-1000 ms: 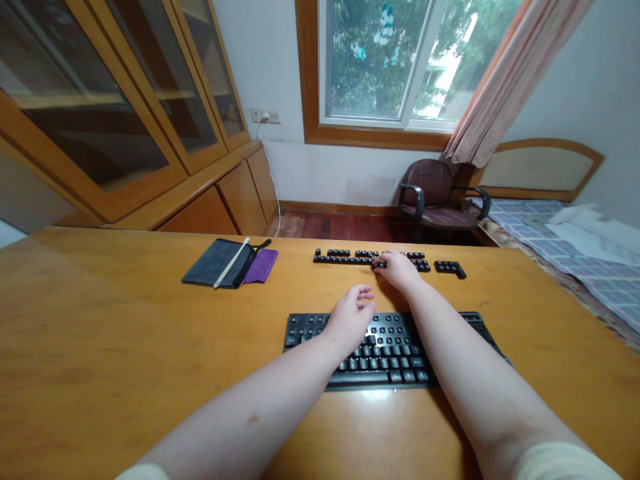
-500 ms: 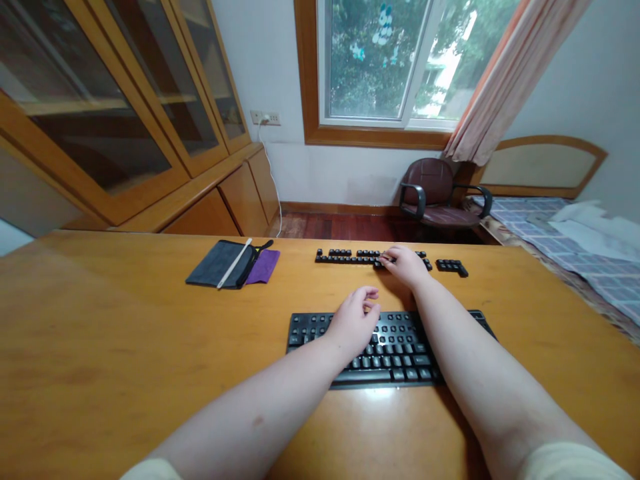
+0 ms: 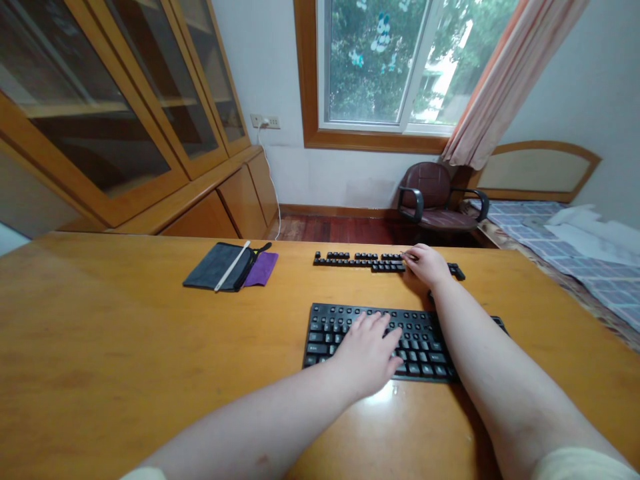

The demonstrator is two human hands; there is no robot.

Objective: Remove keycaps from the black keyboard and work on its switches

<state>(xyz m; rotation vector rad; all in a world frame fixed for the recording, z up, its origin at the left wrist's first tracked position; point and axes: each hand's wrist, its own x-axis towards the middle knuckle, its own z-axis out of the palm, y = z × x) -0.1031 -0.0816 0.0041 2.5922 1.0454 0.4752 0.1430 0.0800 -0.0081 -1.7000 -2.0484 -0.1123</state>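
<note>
Fingers of the left hand (image 3: 367, 357) fanned wide, palm down over the keyboard (image 3: 327, 310), apparently resting on it; half a second ago they are curled and raised above the keys. Fingers of the right hand (image 3: 427, 265) drawn narrowly together at the loose keycaps (image 3: 343, 263); whether a cap is held between them cannot be told. This hand now stands farther right along the rows and hides their right-hand part.

The keyboard lies flat on the table (image 3: 150, 347), nearer the person than the keycaps. Its left edge is shifted rightward relative to the rows; the flattened left hand is the probable cause. Several of its far positions appear to lack caps, while the nearer rows carry theirs. The change suggests a division of labour: left hand on the keyboard, right hand among the caps.

Beyond the keyboard, the keycaps stand in lines, with a separate cluster (image 3: 456, 271) partly covered by the right hand. A small dark piece (image 3: 431, 295) shows just beside the right wrist, too little exposed to identify. Well to the left, unchanged, lie a grey pouch (image 3: 210, 267), a pale stick (image 3: 233, 267) across it, and a purple cloth (image 3: 263, 270) at its side.
</note>
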